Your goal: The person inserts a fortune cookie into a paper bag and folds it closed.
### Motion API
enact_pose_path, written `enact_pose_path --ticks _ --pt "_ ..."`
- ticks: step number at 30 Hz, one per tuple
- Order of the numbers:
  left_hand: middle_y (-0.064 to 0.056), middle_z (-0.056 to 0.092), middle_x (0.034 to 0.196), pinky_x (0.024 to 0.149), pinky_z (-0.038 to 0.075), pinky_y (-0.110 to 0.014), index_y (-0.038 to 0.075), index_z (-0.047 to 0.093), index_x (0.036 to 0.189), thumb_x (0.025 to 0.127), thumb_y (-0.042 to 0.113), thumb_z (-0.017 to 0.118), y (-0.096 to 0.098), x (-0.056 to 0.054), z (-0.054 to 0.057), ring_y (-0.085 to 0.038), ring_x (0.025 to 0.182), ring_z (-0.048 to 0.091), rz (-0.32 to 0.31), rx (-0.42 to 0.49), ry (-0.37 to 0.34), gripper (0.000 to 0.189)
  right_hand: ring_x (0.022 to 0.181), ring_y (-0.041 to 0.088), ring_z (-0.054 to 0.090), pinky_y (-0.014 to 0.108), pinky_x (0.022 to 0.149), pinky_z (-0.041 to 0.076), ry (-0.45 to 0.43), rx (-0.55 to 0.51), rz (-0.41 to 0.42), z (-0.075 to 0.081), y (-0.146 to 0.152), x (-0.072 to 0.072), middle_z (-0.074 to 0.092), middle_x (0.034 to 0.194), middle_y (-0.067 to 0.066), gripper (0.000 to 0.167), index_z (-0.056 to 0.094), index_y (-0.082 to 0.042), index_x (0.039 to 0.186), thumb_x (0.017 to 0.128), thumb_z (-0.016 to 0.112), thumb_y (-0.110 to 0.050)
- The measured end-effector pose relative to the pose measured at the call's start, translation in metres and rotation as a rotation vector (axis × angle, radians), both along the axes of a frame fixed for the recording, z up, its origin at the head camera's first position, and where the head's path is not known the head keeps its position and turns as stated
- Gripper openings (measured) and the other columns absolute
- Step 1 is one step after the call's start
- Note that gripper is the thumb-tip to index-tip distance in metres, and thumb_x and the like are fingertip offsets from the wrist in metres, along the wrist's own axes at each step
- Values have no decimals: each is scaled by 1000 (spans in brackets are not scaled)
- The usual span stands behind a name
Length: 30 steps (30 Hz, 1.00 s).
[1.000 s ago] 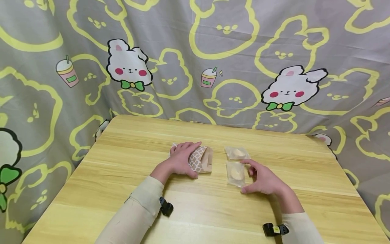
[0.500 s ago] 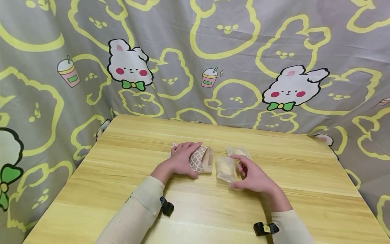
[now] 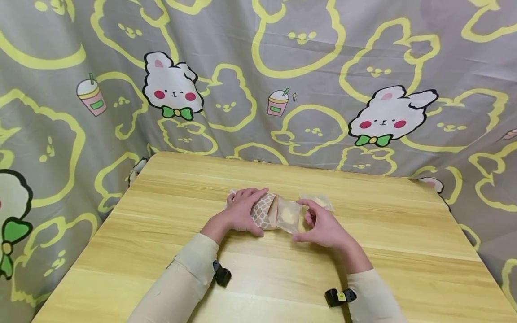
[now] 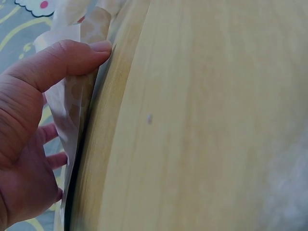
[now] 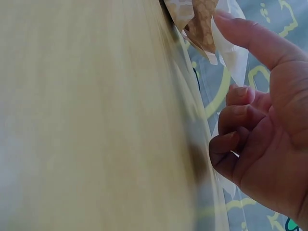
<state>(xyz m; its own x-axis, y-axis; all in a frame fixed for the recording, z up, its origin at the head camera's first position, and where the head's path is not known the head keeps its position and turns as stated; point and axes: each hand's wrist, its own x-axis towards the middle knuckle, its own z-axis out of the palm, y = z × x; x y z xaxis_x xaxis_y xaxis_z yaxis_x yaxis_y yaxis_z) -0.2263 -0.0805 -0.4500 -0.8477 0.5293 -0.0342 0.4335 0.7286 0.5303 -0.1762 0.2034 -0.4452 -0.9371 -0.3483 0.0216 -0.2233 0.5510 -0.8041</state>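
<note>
My left hand (image 3: pixel 241 213) holds a paper bag (image 3: pixel 263 211) with a brown-and-white lattice print, its thumb along the near edge and its fingers over the far side. The bag's mouth faces right and gapes a little. Between thumb and index finger, my right hand (image 3: pixel 325 228) pinches a small translucent packet (image 3: pixel 288 212) with a pale round piece inside. That packet's left edge is at the bag's mouth; whether it is inside cannot be made out. In the right wrist view, the pinched packet (image 5: pixel 234 55) stands close to the printed bag (image 5: pixel 202 29), other fingers curled.
A second translucent packet (image 3: pixel 323 202) lies flat on the wooden table (image 3: pixel 194 175), just behind my right hand. A grey curtain (image 3: pixel 242 45) with yellow outlines and cartoon rabbits hangs around the table's back and sides. Small black cameras (image 3: pixel 341 297) sit at both wrists.
My right hand has carried the pinched packet leftward from beside the second packet to the bag's mouth. My left hand and the bag have stayed in place.
</note>
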Motion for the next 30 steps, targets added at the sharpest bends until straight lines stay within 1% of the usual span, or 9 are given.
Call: enact_pose_path --ticks 3,8,13,20,27,30 --pt "0 36 151 106 14 -58 30 26 160 53 46 93 0 0 0 -31 137 27 0 0 -1 127 71 20 45 31 64 39 6 18 -9 1 -2 -2 49 80 10 96 46 -13 144 64 97 -27" --pt "0 36 151 106 14 -58 31 26 160 53 45 94 0 0 -1 -31 137 27 -1 4 -6 127 71 19 44 31 64 39 20 47 -14 1 -5 -4 49 80 7 97 46 -11 144 63 97 -28" --pt "-1 36 151 106 13 -59 30 26 160 54 45 94 0 1 0 -31 137 27 1 -4 -7 127 70 18 44 31 63 39 36 49 -18 0 -7 -7 48 80 8 96 47 -11 143 63 97 -28" --pt "-1 35 153 108 9 -61 30 26 160 53 44 95 0 1 2 -32 138 27 -3 -8 -15 128 69 18 43 32 64 39 59 56 -27 1 -8 -9 47 79 6 97 48 -9 143 63 98 -29" --pt "0 35 152 108 8 -61 31 27 160 53 44 94 0 1 2 -31 137 27 -2 -8 -12 127 68 17 43 33 66 39 56 68 -6 -1 -15 -12 47 78 5 98 46 -11 145 64 97 -32" --pt "0 35 152 108 9 -61 31 26 160 53 45 94 0 1 1 -31 138 26 -5 -10 -13 127 67 16 42 33 64 39 53 73 1 -2 -20 -14 46 77 5 100 46 -10 146 63 97 -34"
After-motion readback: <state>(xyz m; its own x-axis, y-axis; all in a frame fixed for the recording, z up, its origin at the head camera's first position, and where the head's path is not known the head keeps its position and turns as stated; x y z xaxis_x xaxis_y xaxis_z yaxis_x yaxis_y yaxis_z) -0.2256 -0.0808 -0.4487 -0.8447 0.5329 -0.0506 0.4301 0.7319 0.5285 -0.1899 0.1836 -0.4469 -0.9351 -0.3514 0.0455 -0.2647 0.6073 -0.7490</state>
